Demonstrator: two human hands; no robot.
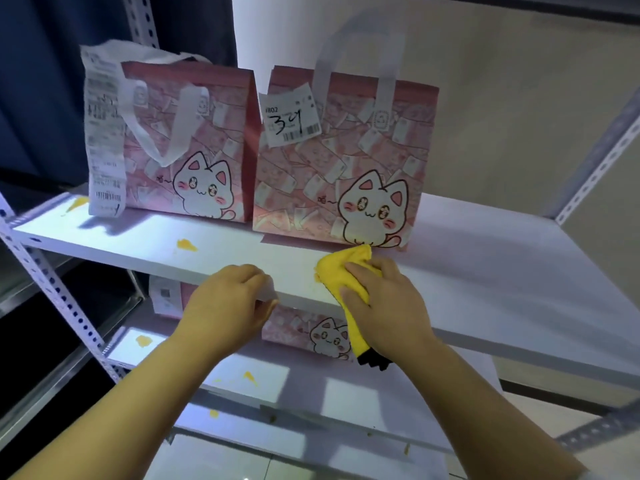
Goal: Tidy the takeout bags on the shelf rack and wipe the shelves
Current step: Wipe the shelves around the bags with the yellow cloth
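Blue curtain (41, 98) upper left, in dark folds. Beige wall (502, 98) upper right, white strip (277, 26) between them. Pale glossy floor tiles (221, 459) bottom centre.

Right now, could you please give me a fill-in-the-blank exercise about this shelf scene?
1. The right hand holds a ____ cloth on the upper shelf.
2. The left hand grips that shelf's front ____.
3. The pink bag with the long receipt shows a cartoon ____.
Missing words: yellow; edge; cat.
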